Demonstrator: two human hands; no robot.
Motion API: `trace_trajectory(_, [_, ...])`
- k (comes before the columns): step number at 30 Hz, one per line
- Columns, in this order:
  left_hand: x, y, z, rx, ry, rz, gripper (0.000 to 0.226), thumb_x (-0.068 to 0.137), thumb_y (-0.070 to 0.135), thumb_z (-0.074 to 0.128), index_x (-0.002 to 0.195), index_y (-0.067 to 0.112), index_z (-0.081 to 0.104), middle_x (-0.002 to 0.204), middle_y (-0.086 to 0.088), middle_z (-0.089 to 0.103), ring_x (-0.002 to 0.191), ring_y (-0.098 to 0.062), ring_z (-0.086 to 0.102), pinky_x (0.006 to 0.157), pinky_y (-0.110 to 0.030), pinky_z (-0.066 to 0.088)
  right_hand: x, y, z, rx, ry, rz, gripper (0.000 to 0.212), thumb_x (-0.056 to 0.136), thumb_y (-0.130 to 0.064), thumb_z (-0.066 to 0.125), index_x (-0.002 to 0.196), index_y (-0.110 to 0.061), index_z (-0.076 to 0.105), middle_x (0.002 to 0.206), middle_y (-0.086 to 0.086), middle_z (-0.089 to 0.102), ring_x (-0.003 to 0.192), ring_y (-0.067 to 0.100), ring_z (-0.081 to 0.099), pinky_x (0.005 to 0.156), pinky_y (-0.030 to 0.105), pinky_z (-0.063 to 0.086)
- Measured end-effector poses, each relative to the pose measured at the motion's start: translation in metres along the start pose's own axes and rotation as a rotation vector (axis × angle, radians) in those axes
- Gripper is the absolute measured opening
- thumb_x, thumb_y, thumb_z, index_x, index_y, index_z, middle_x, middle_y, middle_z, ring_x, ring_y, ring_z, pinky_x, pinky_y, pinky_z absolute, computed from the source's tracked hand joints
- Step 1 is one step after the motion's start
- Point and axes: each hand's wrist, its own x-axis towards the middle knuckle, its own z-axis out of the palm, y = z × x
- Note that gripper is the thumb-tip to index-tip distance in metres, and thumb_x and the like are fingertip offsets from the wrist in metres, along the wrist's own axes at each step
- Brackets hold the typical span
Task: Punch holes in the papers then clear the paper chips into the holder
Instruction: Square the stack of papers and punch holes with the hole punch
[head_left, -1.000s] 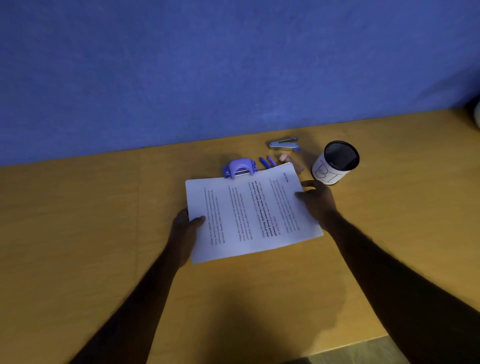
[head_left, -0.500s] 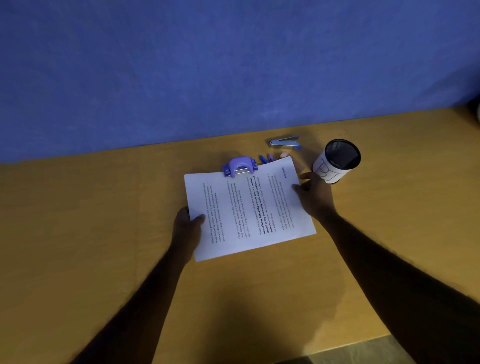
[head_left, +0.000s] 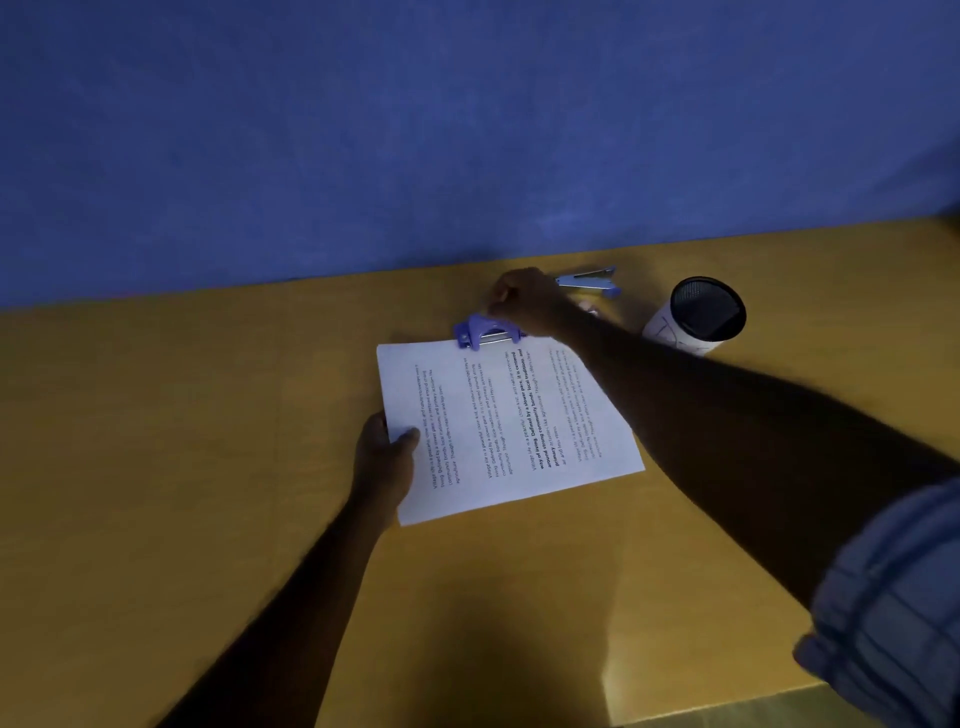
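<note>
White printed papers (head_left: 506, 426) lie on the wooden desk (head_left: 182, 441), their far edge pushed into the slot of a small purple hole punch (head_left: 485, 331). My left hand (head_left: 387, 457) grips the papers at their near left corner, thumb on top. My right hand (head_left: 524, 301) has reached over the papers and rests with curled fingers on the back right of the punch's top. A black mesh holder (head_left: 698, 322) with a white wrap stands to the right of the punch, mouth open upward.
A blue-and-silver stapler (head_left: 589, 280) lies behind my right hand near the blue wall (head_left: 467, 130). Small items beside it are mostly hidden by my hand. The desk's near edge runs at the lower right.
My right hand left the papers' right edge and moved up and left onto the hole punch. The papers slid further into the punch. My left hand kept its grip.
</note>
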Motion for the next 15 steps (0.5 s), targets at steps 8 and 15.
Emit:
trace_trajectory(8, [0.003,-0.005,0.001,0.015,0.014,-0.003,0.034,0.094,0.009,0.057,0.128,0.007,0.054,0.124,-0.011,0.063,0.105,-0.025,0.058,0.084,-0.034,0.045,0.032,-0.002,-0.016,-0.169,-0.256,-0.048,0.042,0.084,-0.036,0.073,0.109,-0.001,0.072,0.109,0.016,0.070,0.098,0.027,0.064,0.088,0.033,0.051])
trace_trajectory(15, [0.002,-0.005,0.000,0.037,0.014,0.009,0.034,0.095,0.009,0.058,0.128,0.006,0.053,0.125,-0.012,0.062,0.108,-0.026,0.058,0.086,-0.037,0.047,0.043,0.015,-0.009,-0.110,-0.267,0.008,0.049,0.081,-0.043,0.074,0.101,0.002,0.071,0.092,0.018,0.068,0.078,0.020,0.058,0.061,0.021,0.041])
